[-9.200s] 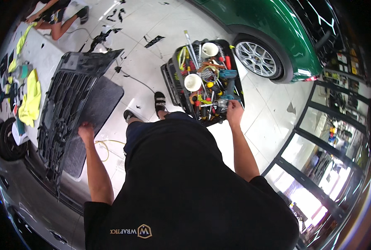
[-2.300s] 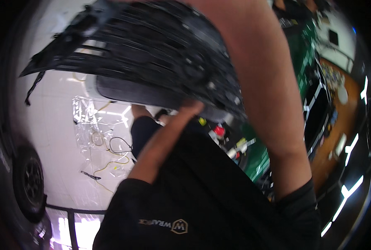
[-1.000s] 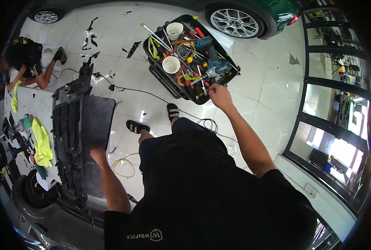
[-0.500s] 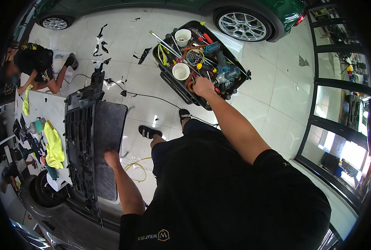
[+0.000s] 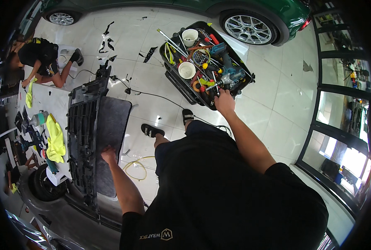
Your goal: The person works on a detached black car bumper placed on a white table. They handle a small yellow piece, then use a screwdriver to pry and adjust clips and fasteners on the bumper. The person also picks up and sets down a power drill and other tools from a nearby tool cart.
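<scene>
My right hand point(image 5: 225, 103) is at the near edge of a black tool case point(image 5: 167, 79). Its fingers look spread and reach down among the tools, their tips partly hidden. Just beyond them lies a teal cordless drill point(image 5: 228, 71); a roll of orange tape point(image 5: 198, 86) is to their left. White cups point(image 5: 187, 70) and several hand tools with red or yellow handles fill the case. On the left, my left hand point(image 5: 109, 154) rests with curled fingers against a dark grey board point(image 5: 115, 114). Whether it holds anything is hidden. Alongside the board stands a black car grille point(image 5: 82, 125).
A table point(image 5: 59, 100) on the left holds yellow cloths point(image 5: 55, 139) and a bottle point(image 5: 39, 118). Another person point(image 5: 39, 54) crouches beyond it. A cable point(image 5: 156, 96) and dark film scraps point(image 5: 150, 54) lie on the floor. A green car point(image 5: 185, 5) stands behind the case.
My right hand has moved from beside the orange tape toward the case's near right edge, uncovering the tape. My left hand stays at the board. The view has shifted slightly.
</scene>
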Motion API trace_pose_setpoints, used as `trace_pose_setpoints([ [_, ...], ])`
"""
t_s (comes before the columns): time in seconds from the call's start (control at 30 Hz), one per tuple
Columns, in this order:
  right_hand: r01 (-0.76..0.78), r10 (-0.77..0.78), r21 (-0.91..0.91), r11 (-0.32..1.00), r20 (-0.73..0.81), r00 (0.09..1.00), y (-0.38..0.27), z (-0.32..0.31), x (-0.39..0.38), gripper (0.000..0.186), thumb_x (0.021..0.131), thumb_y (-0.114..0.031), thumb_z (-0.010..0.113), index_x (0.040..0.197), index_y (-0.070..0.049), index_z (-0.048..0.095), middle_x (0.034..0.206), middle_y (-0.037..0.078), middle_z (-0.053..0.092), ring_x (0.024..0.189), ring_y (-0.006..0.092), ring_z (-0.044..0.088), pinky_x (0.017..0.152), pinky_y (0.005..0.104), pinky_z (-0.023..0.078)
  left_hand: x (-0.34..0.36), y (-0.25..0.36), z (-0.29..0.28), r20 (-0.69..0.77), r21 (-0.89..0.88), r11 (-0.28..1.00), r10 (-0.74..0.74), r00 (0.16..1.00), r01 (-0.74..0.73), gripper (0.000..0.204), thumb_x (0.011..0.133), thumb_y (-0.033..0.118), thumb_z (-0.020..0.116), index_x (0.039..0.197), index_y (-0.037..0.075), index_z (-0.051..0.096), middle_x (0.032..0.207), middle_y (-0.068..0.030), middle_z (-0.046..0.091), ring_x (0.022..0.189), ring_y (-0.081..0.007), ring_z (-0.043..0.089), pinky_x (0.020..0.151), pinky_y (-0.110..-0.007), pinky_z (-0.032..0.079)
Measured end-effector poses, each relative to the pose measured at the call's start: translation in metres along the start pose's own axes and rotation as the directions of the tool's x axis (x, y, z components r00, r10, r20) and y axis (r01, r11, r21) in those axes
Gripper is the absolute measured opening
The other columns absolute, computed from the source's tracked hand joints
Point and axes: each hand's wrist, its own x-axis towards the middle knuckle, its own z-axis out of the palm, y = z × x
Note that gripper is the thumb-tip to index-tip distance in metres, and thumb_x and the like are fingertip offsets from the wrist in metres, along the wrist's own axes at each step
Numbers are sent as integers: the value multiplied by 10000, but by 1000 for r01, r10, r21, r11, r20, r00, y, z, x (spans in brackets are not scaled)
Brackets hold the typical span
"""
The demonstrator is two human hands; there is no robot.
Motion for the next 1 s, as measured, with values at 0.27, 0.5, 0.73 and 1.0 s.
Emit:
trace_pose_setpoints([
  [0.27, -133, 147, -106, 985, 140, 979, -9, -8, 26, 302, 960, -208, 596, 1199, -37, 665, 1105, 205, 765, 1036, 401, 748, 905, 501, 595, -19, 29, 8, 42, -24, 977, -210, 977, 212, 115, 875, 39, 704, 930, -4, 795, 722, -61, 692, 600, -139, 622, 524, -305, 459],
  [0.5, -138, 158, -155, 978, 120, 980, -14, -6, 22, 302, 967, -174, 552, 1198, -26, 679, 1073, 223, 773, 1015, 391, 761, 890, 485, 601, -9, 10, 8, 67, -102, 976, -186, 980, 192, 117, 854, 20, 707, 930, -16, 787, 705, -51, 677, 583, -135, 617, 502, -316, 464],
  [0.73, -113, 118, -75, 991, 64, 991, -10, -8, 11, 331, 951, -240, 597, 1164, 1, 673, 1024, 230, 771, 957, 412, 756, 874, 505, 599, 6, -21, 7, 129, -137, 990, -28, 991, 45, 34, 883, 47, 724, 910, 32, 713, 725, -63, 657, 557, -173, 615, 466, -323, 452],
  [1.0, -87, 96, 89, 992, -109, 989, -5, -10, 8, 294, 936, -242, 614, 1143, -49, 694, 1004, 234, 761, 947, 460, 730, 866, 546, 579, -5, 6, 9, 84, -11, 978, -205, 975, 207, 106, 875, 100, 719, 973, 60, 722, 734, -45, 650, 590, -152, 611, 498, -309, 454],
])
